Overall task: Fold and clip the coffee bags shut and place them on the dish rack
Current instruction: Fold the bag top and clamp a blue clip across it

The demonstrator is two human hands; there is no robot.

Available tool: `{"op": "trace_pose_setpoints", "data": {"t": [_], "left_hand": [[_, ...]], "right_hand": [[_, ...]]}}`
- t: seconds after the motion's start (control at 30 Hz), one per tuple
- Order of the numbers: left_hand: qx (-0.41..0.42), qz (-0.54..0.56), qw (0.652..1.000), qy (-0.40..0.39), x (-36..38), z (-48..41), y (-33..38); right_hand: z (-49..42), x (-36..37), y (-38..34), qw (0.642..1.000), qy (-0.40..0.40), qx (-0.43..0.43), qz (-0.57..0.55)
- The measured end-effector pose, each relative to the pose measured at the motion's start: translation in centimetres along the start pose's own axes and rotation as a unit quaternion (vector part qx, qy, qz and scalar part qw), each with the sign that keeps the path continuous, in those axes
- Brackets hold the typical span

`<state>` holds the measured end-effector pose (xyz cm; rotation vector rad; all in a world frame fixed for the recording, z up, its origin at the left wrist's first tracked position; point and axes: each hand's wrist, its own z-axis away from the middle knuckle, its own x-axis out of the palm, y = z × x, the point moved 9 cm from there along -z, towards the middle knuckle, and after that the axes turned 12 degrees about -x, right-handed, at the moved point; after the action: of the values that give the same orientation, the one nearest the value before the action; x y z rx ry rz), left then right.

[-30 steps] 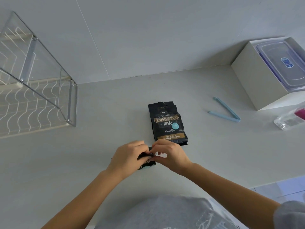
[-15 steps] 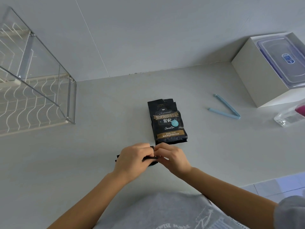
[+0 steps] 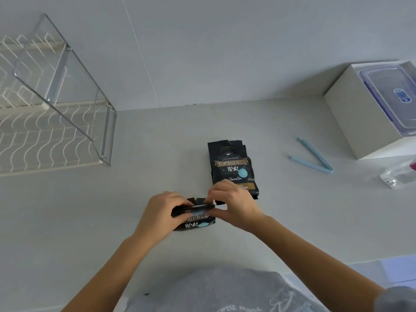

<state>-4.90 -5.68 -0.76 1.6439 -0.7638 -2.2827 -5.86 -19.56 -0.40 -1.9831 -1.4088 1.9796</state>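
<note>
Since a second ago our hands have lifted the near coffee bag a little and rolled its top further over; a blue strip, seemingly a clip, now shows at the fold.

From the head camera, our left hand pinches the folded top from the left, and our right hand pinches it from the right, fingers pressed together on the fold. We cannot tell whether that clip is fully snapped.

Just beyond our right hand, the second coffee bag lies flat on the counter, top unfolded. A spare blue clip lies open to its right. The dish rack at far left holds no bags, so we judge most of the work remains.
</note>
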Motion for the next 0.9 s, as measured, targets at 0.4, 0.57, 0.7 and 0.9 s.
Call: {"op": "trace_pose_setpoints", "data": {"t": [0.4, 0.57, 0.7, 0.9], "left_hand": [[0.005, -0.036, 0.994, 0.103, -0.9, 2.2, -0.3], [0.001, -0.033, 0.987, 0.155, -0.7, 2.7, -0.2], [-0.019, -0.018, 0.983, 0.181, -0.5, 3.0, -0.7], [-0.021, 0.026, 0.988, 0.149, 0.4, 3.1, -1.1]], "right_hand": [[-2.2, 1.9, -4.1, 0.997, -0.013, -0.024, 0.070], [-1.5, 1.1, -4.1, 0.996, 0.025, -0.001, 0.087], [-1.1, 1.5, -3.3, 0.996, 0.040, 0.037, 0.077], [-0.3, 2.3, -3.3, 0.998, 0.038, 0.036, 0.042]]}}
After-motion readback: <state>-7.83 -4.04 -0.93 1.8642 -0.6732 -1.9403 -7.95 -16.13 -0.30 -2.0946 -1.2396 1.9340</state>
